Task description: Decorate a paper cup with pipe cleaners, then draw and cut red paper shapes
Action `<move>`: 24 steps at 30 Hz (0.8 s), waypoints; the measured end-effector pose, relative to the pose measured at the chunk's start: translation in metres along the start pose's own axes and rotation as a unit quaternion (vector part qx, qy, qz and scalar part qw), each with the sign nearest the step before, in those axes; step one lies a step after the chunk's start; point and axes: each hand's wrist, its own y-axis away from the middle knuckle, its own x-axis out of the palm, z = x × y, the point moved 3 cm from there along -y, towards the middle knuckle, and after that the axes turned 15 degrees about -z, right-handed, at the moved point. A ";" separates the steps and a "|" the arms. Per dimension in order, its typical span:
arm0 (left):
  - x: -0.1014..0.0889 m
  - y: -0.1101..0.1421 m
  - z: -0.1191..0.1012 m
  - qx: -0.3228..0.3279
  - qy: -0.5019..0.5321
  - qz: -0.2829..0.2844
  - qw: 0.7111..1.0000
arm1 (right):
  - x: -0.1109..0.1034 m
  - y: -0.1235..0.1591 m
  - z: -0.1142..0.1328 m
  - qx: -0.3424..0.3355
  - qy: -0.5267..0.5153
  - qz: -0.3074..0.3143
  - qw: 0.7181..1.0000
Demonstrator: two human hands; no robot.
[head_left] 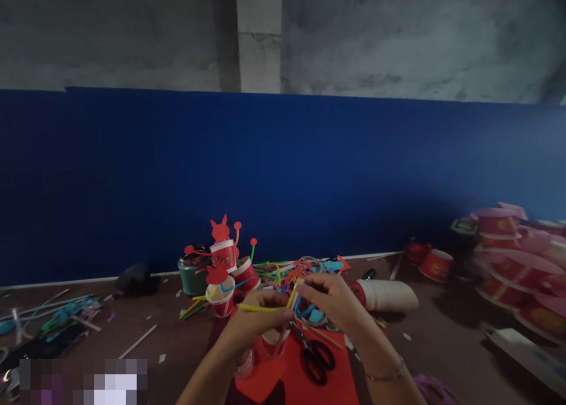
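Both my hands meet just above a brown table (177, 346), in front of a blue wall. My left hand (256, 322) is closed on a yellow straw (260, 308) that sticks out to the left. My right hand (331, 302) pinches the other end of the straws, with a blue piece (305, 312) curling under its fingers. Under my hands lie a red paper sheet (300, 381) and black-handled scissors (316, 358). Several red paper cups with red cut-out figures (225, 263) stand just behind my left hand.
A stack of white cups (387, 295) lies on its side right of my hands. Piles of red and pink cups and lids (517, 263) fill the right edge. Loose coloured straws (53, 313) and scraps lie at the left. A dark green tin (192, 275) stands behind the cups.
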 end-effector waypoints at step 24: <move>-0.008 -0.003 -0.005 0.044 0.102 -0.102 0.989 | 0.000 -0.002 0.000 0.015 -0.090 -0.048 0.995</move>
